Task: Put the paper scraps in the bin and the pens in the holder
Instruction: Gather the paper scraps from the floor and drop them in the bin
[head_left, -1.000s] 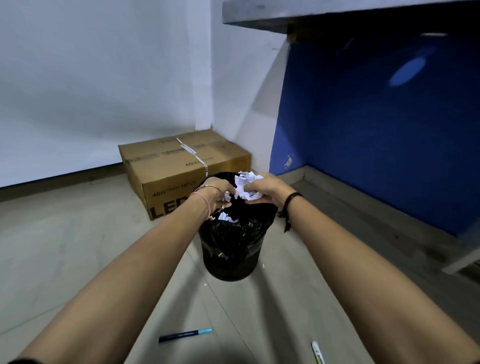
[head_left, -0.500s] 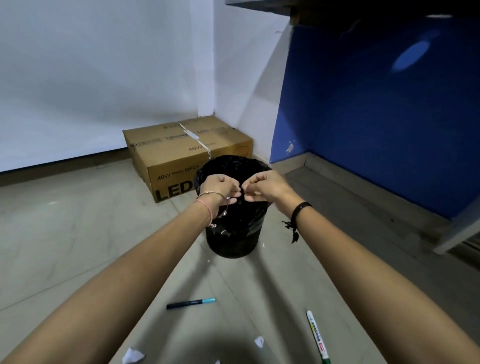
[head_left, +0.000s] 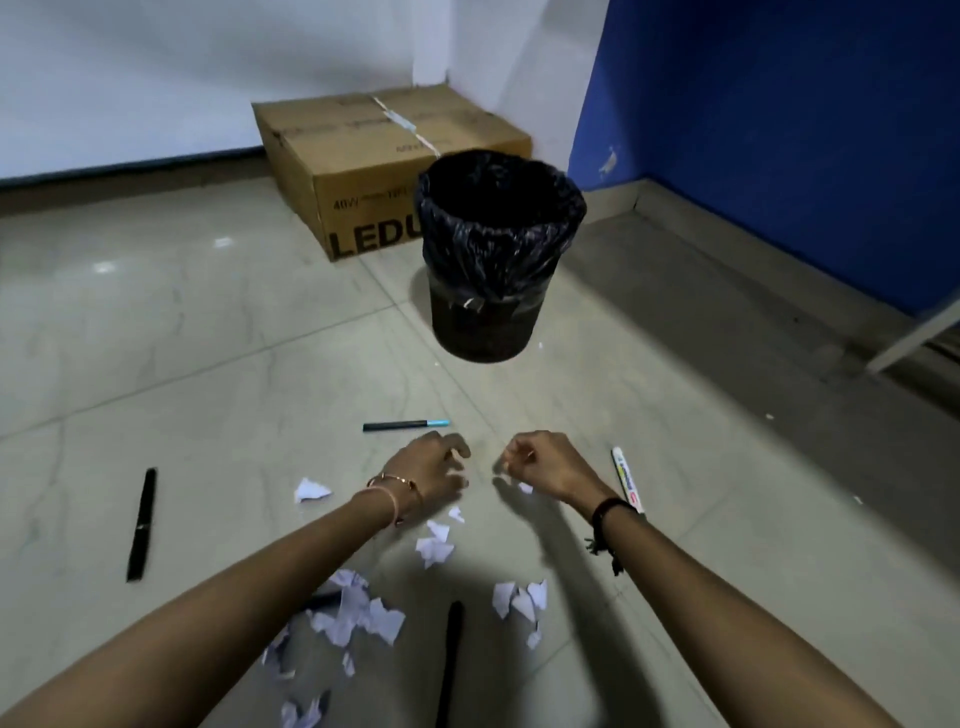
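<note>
A: Starting at your left, what is lying on the floor (head_left: 182, 332)?

B: A black pen (head_left: 141, 524) is lying at nine o'clock from your hands, well apart from them. Paper scraps (head_left: 358, 613) are spreading under your left forearm at about seven o'clock, with a lone scrap (head_left: 310, 490) just left of your wrist.

A: And your hands?

B: You are holding your left hand (head_left: 431, 470) low over the floor, fingers curled loosely and gripping nothing. Your right hand (head_left: 545, 465) is hanging just beside it with a small gap between; its fingers are curled in, and I cannot tell whether it is pinching a tiny scrap.

A: What is sitting near them?

B: A teal-tipped pen (head_left: 405, 424) is lying at twelve o'clock, near your left hand. Another black pen (head_left: 451, 660) is running toward six o'clock between your forearms. A white marker (head_left: 626, 475) is lying at three o'clock, just beside your right wrist.

A: The bin?

B: The bin (head_left: 493, 291) is standing upright farther off at twelve o'clock, lined with a black bag. Its inside is showing only darkness, so I cannot tell its contents. A cardboard box (head_left: 363, 156) is sitting closed behind it at eleven o'clock.
</note>
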